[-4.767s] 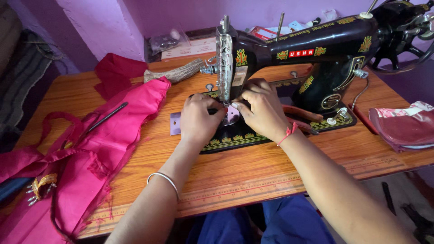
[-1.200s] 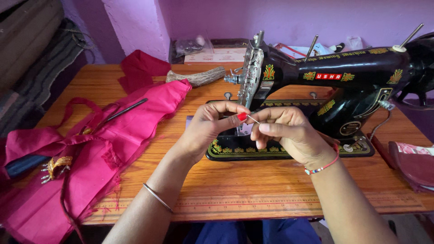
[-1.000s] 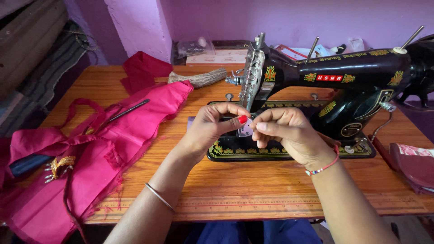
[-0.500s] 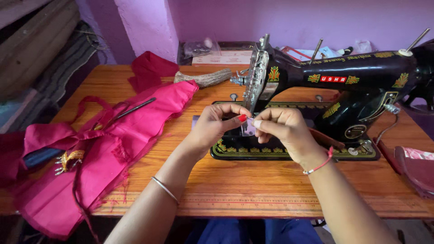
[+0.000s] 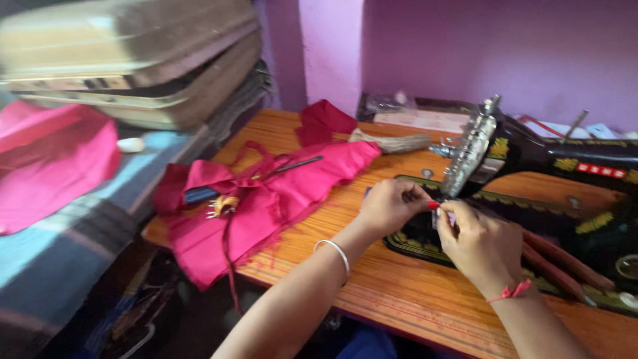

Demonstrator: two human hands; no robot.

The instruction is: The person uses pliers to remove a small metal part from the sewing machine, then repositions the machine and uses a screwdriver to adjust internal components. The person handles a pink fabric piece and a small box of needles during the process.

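Head view: both hands meet just in front of the black sewing machine point(image 5: 531, 179), over its base. The left hand point(image 5: 392, 206) and right hand point(image 5: 475, 242) each have fingertips pressed together on one small pale piece point(image 5: 436, 214), too blurred to name, held between them. It is not yet under the needle, so stitching looks unstarted. The pink garment point(image 5: 266, 199) lies well left, untouched.

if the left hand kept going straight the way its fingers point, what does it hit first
Most likely the right hand: the left hand points right, fingertips nearly meeting it. Beyond stands the black sewing machine, though depth is unclear.
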